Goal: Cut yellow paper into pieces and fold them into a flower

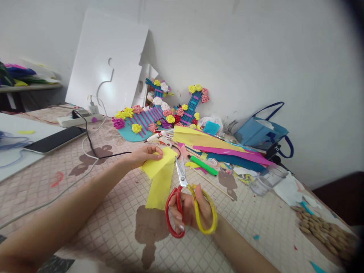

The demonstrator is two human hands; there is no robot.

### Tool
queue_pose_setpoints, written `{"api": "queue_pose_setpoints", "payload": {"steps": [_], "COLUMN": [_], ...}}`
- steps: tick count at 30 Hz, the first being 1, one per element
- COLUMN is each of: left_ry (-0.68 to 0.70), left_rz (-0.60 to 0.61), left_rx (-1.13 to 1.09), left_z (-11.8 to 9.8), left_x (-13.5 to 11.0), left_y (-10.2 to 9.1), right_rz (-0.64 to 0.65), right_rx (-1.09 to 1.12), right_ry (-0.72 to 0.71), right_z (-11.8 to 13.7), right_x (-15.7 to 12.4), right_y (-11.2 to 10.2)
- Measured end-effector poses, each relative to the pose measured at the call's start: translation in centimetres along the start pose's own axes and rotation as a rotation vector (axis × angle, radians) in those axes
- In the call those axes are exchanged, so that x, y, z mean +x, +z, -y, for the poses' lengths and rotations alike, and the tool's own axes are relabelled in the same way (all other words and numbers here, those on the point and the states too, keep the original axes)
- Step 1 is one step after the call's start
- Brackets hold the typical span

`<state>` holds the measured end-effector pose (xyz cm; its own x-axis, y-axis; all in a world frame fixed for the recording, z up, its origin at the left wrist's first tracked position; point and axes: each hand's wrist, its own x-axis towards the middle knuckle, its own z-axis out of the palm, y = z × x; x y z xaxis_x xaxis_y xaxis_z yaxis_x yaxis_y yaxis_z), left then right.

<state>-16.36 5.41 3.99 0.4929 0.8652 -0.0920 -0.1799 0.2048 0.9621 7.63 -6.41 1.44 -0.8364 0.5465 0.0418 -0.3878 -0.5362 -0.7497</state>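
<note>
My left hand (145, 154) pinches the top of a folded yellow paper sheet (159, 178), which hangs down over the table. My right hand (190, 210) grips scissors (186, 201) with one red and one yellow handle loop. Their steel blades point up and away, right against the paper's right edge. Fingers of the right hand sit through both loops.
The table has a pinkish checked cloth (113, 235). Behind lie coloured paper sheets (218, 148), a green marker (203, 165), paper-flower crafts (159, 113), a blue bag (263, 132), a clear jar (269, 180), a phone (55, 139), a power strip (79, 118) with cables, and seeds (321, 231) at right.
</note>
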Motion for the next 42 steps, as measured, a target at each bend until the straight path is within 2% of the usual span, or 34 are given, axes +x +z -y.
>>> {"api": "queue_pose_setpoints", "payload": {"steps": [14, 24, 34, 42], "left_ry": [0.023, 0.023, 0.112, 0.032], "left_rz": [0.017, 0.033, 0.074, 0.103], "left_rx": [0.011, 0.094, 0.2, 0.244], "left_z": [0.2, -0.2, -1.1, -1.3], "left_x": [0.1, -0.3, -0.7, -0.8], "left_y": [-0.3, 0.2, -0.6, -0.1], "right_rz": [0.01, 0.0, 0.006, 0.007], "right_rx": [-0.007, -0.014, -0.023, 0.002], "right_ry": [-0.011, 0.041, 0.066, 0.075], "right_z": [0.0, 0.1, 0.4, 0.4], "right_x": [-0.1, -0.2, -0.5, -0.6], "right_y": [-0.1, -0.3, -0.3, -0.6]}}
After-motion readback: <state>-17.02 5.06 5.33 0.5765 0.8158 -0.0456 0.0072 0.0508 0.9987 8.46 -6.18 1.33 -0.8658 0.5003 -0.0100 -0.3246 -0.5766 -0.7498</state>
